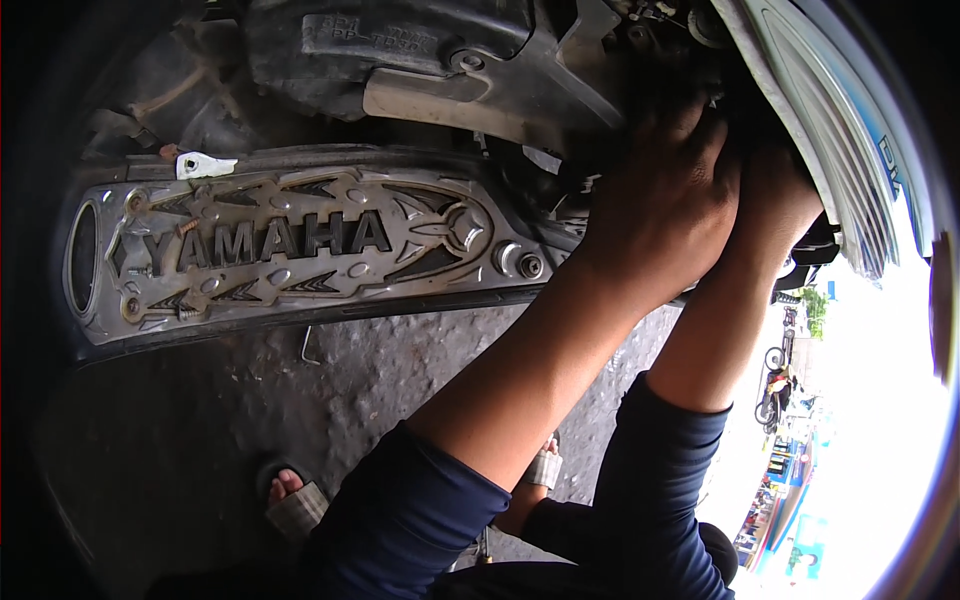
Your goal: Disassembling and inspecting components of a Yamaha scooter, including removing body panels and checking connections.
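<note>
Both my hands reach into a dark gap in the front of a motor scooter with some of its panels off. My left hand (pixel 665 200) is up against the dark inner parts, with its bent fingers partly showing; whatever lies under the fingertips is lost in shadow. Close beside it on the right is my right hand (pixel 782 195), its fingers hidden behind the left hand and in the dark. A ribbed clear light lens (pixel 850 200) in the pale outer body panel (pixel 790 45) curves past my right wrist. A black plastic inner cover (pixel 400 50) spans the upper middle.
Left of my arms runs the footboard with an embossed metal plate (pixel 285 262); a white bracket (pixel 203 165) rests at its far edge. A thin bent metal rod (pixel 309 345) is on the rough dark floor (pixel 380 375). Sandalled feet show below; a parked motorcycle (pixel 773 388) stands outside at right.
</note>
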Available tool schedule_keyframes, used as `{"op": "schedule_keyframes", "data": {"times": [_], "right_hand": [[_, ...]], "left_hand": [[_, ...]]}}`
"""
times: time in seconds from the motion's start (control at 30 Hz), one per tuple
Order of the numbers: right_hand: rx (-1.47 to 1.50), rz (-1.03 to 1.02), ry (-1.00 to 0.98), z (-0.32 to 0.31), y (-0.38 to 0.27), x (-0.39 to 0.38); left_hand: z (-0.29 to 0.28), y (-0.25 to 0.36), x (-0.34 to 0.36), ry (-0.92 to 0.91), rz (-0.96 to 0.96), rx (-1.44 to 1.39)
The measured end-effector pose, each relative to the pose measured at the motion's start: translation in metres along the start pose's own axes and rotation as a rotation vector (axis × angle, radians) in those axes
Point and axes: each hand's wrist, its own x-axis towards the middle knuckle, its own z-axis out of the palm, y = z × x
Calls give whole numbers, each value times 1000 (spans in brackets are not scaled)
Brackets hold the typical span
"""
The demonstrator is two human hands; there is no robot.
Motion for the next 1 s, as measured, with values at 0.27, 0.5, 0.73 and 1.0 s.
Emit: {"op": "schedule_keyframes", "data": {"times": [0.27, 0.5, 0.73, 1.0], "right_hand": [[16, -39, -22, -4, -3, -6], [13, -67, -40, 4, -9, -16], [25, -91, -60, -2, 6, -4], [56, -112, -88, -12, 20, -2]], "left_hand": [[-2, 2, -3, -30, -60, -21], [2, 3, -7, -38, -112, -34], [-2, 5, -4, -87, -138, -56], [-4, 10, -1, -130, -129, -20]]}}
